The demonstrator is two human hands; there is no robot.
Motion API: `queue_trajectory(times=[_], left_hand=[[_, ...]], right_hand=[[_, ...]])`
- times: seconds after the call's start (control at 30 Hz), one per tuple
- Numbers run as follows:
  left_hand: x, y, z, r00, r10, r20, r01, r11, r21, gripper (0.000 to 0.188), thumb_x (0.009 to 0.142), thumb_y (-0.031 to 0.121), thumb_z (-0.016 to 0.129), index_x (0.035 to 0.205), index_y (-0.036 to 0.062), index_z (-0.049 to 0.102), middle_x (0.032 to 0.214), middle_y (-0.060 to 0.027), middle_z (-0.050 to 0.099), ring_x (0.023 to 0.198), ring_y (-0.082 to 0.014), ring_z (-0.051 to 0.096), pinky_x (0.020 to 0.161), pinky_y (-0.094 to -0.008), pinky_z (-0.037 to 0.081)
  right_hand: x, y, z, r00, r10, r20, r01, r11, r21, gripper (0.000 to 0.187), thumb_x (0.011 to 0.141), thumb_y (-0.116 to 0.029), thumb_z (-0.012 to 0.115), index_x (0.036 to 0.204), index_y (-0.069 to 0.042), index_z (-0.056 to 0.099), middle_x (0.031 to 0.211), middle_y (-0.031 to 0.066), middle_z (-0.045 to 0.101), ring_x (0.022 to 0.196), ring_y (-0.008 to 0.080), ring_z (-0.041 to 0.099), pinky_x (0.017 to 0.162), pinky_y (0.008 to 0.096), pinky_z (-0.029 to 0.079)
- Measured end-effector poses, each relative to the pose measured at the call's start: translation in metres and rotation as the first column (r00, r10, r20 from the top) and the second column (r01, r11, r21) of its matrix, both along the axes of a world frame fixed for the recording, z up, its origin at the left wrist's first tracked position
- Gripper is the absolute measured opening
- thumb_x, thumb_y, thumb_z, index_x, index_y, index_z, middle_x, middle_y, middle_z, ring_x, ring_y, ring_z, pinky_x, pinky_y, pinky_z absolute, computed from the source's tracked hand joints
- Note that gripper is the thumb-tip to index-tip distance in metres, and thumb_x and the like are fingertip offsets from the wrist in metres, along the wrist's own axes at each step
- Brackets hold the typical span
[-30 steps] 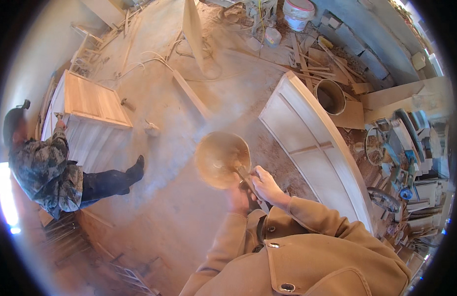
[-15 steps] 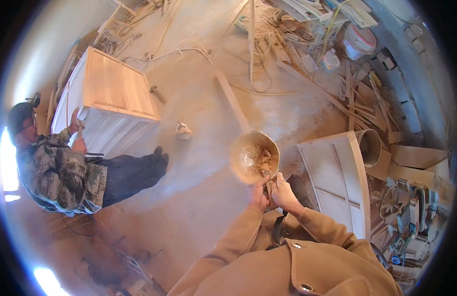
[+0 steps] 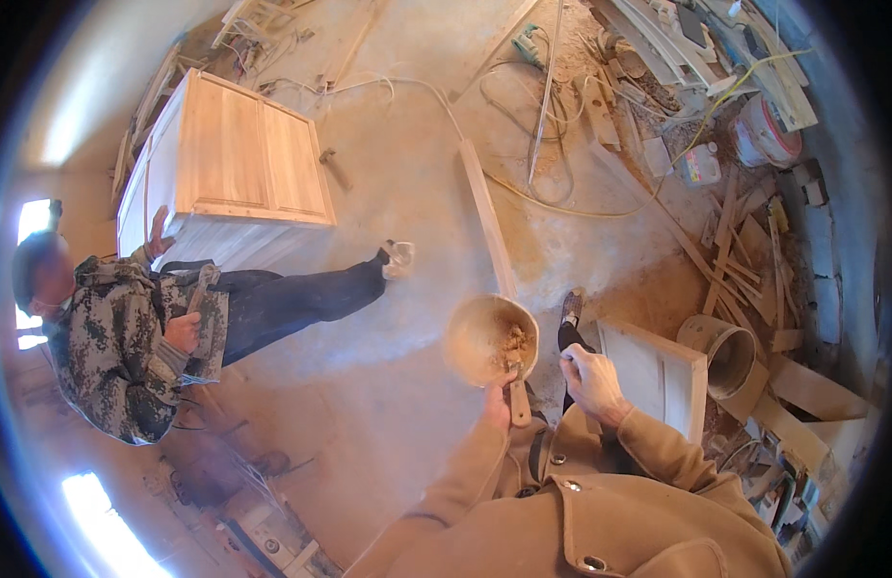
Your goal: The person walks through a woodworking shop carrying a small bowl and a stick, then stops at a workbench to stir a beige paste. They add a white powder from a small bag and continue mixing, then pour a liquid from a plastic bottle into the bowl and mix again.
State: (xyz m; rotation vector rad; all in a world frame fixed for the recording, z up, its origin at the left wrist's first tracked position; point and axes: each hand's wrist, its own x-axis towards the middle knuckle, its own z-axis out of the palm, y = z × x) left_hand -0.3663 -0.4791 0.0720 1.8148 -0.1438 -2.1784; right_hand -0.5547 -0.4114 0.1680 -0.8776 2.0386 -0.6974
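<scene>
My left hand (image 3: 498, 403) grips the near rim of a round, pale bowl (image 3: 468, 339) and, with it, the wooden handle of a scraper (image 3: 520, 405). The scraper's other end rests in a lumpy brown mass (image 3: 515, 344) against the bowl's right inner side; its blade is mostly hidden. Off to the right of the bowl and apart from it is my right hand (image 3: 594, 385). Its fingers are curled and pressed together, and I cannot see whether anything is between them.
At left a co-worker (image 3: 128, 337) in camouflage touches a wooden cabinet (image 3: 243, 149) and holds a tool. A wooden strip (image 3: 486, 217) lies beyond the bowl. Right of me are a pale panel (image 3: 658, 361), a round tub (image 3: 725, 352) and scattered boards; a hose (image 3: 600, 214) crosses the floor.
My right hand has let go of the scraper handle and moved right, while my left hand now holds handle and bowl together. The co-worker has lowered one hand from the cabinet and stepped out.
</scene>
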Motion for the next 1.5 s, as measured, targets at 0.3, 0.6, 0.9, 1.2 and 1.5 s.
queue_trajectory(times=[0.3,0.6,0.9,1.2,1.5], left_hand=[[0.01,0.016,-0.022,0.997,-0.048,0.067,0.034,0.98,0.195,0.031,0.085,0.027,0.069,0.107,0.0053,0.063,0.082,-0.0076,0.065,0.074,-0.0207,0.063,0.065,-0.0357,0.053],[0.077,0.015,-0.056,0.986,-0.045,0.158,-0.012,0.939,0.343,0.03,0.086,0.029,0.069,0.1,0.0021,0.066,0.08,-0.0091,0.067,0.065,-0.0216,0.062,0.06,-0.0352,0.053],[0.174,-0.035,-0.167,0.939,0.019,0.344,-0.09,0.977,0.191,0.031,0.086,0.025,0.067,0.108,0.0045,0.064,0.087,-0.0088,0.067,0.074,-0.02,0.063,0.064,-0.0331,0.052],[0.134,-0.096,-0.28,0.927,0.142,0.348,-0.212,0.961,0.174,0.03,0.087,0.025,0.065,0.108,0.0048,0.065,0.086,-0.0061,0.067,0.072,-0.0173,0.06,0.065,-0.0298,0.049],[0.154,-0.115,-0.318,0.926,0.163,0.341,-0.278,0.905,0.321,0.025,0.088,0.026,0.064,0.098,0.0037,0.068,0.084,-0.0082,0.068,0.072,-0.0173,0.061,0.064,-0.0287,0.048]], right_hand=[[-0.068,0.01,-0.061,0.989,0.131,-0.072,-0.121,0.984,0.129,0.013,0.09,-0.016,0.061,0.093,-0.004,0.058,0.077,0.0248,0.064,0.075,0.0464,0.062,0.066,0.0562,0.047],[-0.058,-0.023,-0.201,0.983,0.184,-0.005,-0.183,0.981,0.059,0.015,0.086,-0.011,0.066,0.096,-0.003,0.059,0.082,0.0222,0.066,0.079,0.0445,0.063,0.069,0.0525,0.049],[0.071,-0.159,-0.445,0.987,0.15,0.065,-0.15,0.989,-0.007,0.032,0.087,-0.01,0.065,0.116,-0.004,0.052,0.09,0.0201,0.064,0.083,0.0431,0.063,0.07,0.0511,0.049],[0.13,-0.272,-0.547,0.945,0.326,0.014,-0.326,0.945,0.009,0.062,0.087,-0.008,0.064,0.144,-0.017,0.041,0.109,0.0216,0.059,0.084,0.0432,0.064,0.07,0.0505,0.053],[0.166,-0.352,-0.617,0.918,0.392,-0.055,-0.391,0.92,0.028,0.046,0.086,-0.001,0.061,0.131,-0.011,0.056,0.101,0.0194,0.061,0.082,0.0391,0.065,0.071,0.0461,0.052]])
